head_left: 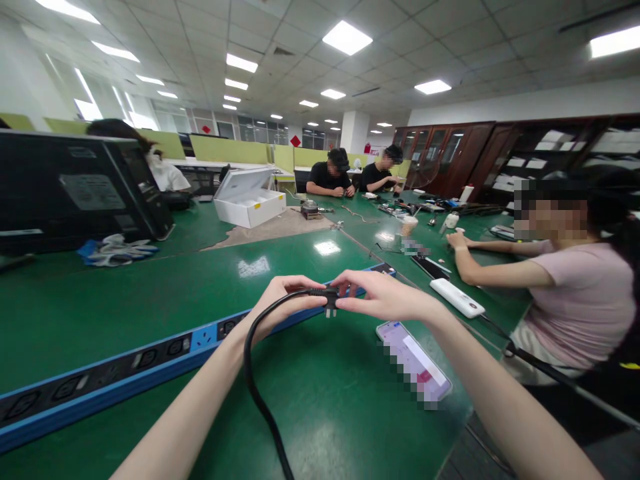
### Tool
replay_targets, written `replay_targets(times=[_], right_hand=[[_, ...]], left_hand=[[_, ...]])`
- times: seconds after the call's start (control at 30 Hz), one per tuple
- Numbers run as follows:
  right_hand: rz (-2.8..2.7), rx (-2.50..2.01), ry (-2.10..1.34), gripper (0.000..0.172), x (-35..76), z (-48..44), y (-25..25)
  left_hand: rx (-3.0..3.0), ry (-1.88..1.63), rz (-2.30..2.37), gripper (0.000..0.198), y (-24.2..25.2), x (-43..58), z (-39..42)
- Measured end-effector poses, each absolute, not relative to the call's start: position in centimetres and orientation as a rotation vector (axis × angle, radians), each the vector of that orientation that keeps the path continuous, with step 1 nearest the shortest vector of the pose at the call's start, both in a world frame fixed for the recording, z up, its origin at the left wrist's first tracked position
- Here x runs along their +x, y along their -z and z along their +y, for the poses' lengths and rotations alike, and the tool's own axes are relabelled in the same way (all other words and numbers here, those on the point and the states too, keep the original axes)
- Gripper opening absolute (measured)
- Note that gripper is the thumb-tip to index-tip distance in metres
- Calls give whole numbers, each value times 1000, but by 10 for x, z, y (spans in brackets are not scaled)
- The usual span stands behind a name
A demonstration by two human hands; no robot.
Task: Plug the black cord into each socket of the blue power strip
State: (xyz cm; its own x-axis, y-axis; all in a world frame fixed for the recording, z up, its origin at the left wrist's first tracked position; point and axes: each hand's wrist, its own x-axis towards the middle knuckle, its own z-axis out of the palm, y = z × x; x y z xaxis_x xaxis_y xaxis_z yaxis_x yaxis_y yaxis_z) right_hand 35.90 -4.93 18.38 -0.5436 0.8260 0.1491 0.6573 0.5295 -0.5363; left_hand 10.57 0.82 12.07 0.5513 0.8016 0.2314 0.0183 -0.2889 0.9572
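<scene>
Between my two hands, above the green table, is a black power plug [330, 299] with its metal prongs pointing down toward me. My left hand [286, 301] pinches the plug's left side, where the cord leaves it. The fingertips of my right hand [373, 293] close on its right side. A thick black cord [257, 390] curves from the plug over my left wrist and down to the bottom edge. Behind my hands, a long blue power strip [185, 350] with black outlets and one blue outlet [204, 337] lies diagonally across the table.
A phone [417, 363] lies right of my hands, with a white power bank [457, 297] beyond it. At left stand a black computer case [80, 187] and gloves [117, 251]; a white box [250, 207] is farther back. One person sits at right, others across the table.
</scene>
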Motion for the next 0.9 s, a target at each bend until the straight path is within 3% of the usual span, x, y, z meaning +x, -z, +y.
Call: replay_targets(times=[0.17, 0.23, 0.53, 0.7, 0.83, 0.9], right_hand=[[-2439, -1096, -1001, 41, 335, -19, -194], [-2458, -1036, -986, 41, 333, -8, -202], [-2575, -948, -569, 35, 320, 9, -204], [-2522, -1078, -44, 25, 328, 13, -213], [-2424, -1219, 282, 21, 344, 15, -229], [-2358, -1263, 371, 21, 351, 15, -235]], left_hand=[[1690, -987, 710, 41, -127, 101, 11], [1634, -1062, 715, 42, -125, 100, 13], [1040, -1110, 537, 37, -106, 97, -2], [734, -815, 443, 31, -103, 80, -12], [729, -700, 300, 45, -106, 73, -41], [805, -719, 349, 43, -105, 77, -57]])
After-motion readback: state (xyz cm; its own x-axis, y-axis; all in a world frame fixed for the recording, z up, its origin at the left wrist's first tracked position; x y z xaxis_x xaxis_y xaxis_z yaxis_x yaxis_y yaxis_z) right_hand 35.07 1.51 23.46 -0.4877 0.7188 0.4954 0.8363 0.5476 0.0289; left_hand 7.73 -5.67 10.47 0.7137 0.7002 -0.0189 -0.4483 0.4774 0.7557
